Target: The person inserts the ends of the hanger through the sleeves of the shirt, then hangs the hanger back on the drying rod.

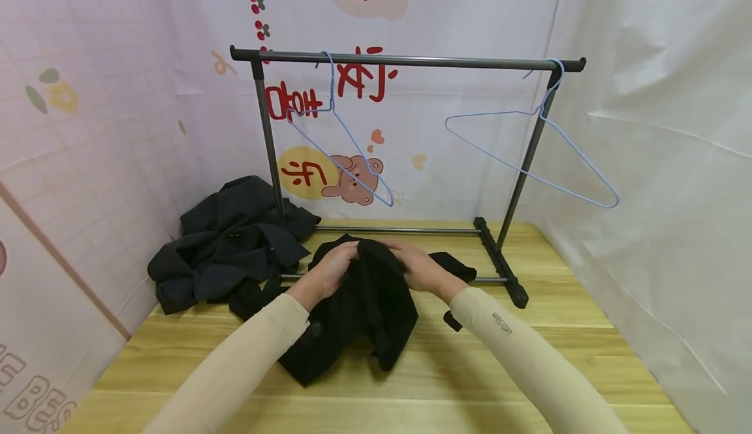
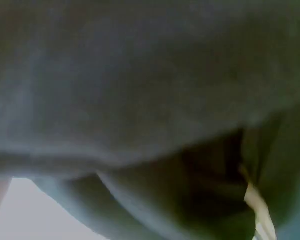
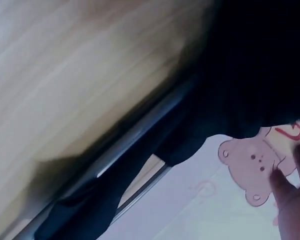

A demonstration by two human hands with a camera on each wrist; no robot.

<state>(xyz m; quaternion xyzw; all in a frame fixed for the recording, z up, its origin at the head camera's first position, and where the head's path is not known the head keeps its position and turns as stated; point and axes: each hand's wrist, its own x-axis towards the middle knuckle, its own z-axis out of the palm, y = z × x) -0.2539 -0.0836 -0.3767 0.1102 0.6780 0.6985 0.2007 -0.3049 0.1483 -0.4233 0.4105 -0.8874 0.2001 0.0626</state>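
A crumpled black garment [image 1: 382, 310] is lifted between both hands, its lower folds hanging over the wooden table. From the left side, my left hand [image 1: 331, 269] grips its upper part, with the fingertips tucked into the cloth. Opposite it, my right hand [image 1: 420, 267] holds the same upper part, its fingers partly hidden behind the fabric. Dark cloth [image 2: 140, 90] fills most of the left wrist view and hides the left hand's grip. In the right wrist view, the garment [image 3: 260, 65] hangs at the upper right, with right-hand fingers [image 3: 285, 192] at the edge.
A dark metal clothes rack [image 1: 411, 61] stands behind the hands. One blue wire hanger [image 1: 352, 137] hangs near its left end, another blue hanger [image 1: 578, 150] at its right end. Heaped dark clothing [image 1: 229, 245] lies at the back left of the table [image 1: 529, 356].
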